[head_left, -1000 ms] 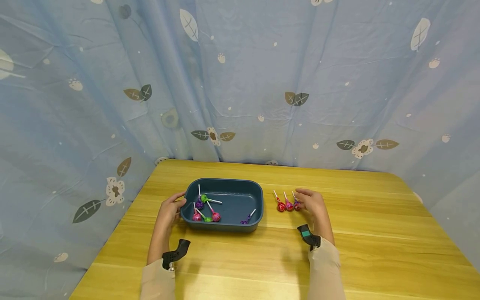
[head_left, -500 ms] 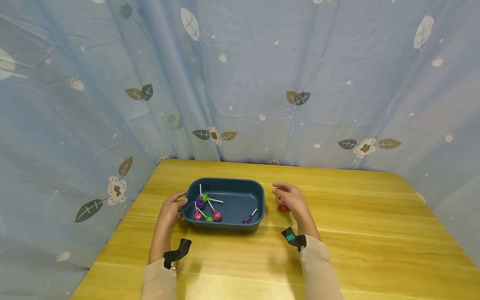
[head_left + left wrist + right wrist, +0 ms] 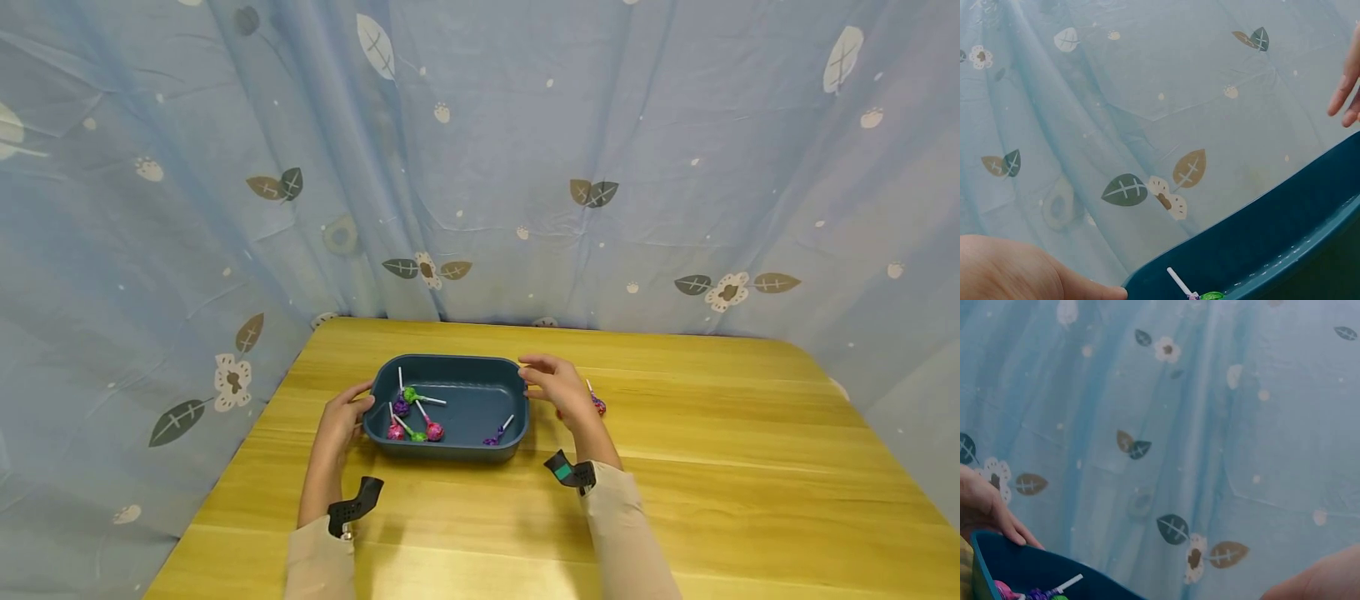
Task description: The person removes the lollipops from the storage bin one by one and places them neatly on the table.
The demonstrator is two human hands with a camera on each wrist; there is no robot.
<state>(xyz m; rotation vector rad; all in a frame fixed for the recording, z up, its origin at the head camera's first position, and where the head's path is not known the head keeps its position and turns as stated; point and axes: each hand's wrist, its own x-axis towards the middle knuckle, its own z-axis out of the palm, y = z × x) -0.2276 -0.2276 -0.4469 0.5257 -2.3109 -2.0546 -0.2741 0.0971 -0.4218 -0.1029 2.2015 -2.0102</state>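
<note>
Blue bin (image 3: 450,455) holds six lollipops (image 3: 435,432): five clustered left, one purple front right. Left hand (image 3: 337,423): thumb on left rim, can't tell if fingers grip. Right hand (image 3: 558,393): fingers loose, at right end. Loose lollipop (image 3: 599,407) on table (image 3: 750,450), right of it.

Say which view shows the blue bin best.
The head view, where nearly the whole blue bin shows, rim and floor included. The left wrist view catches only part, at lower right; the right wrist view, only part, at lower left.
</note>
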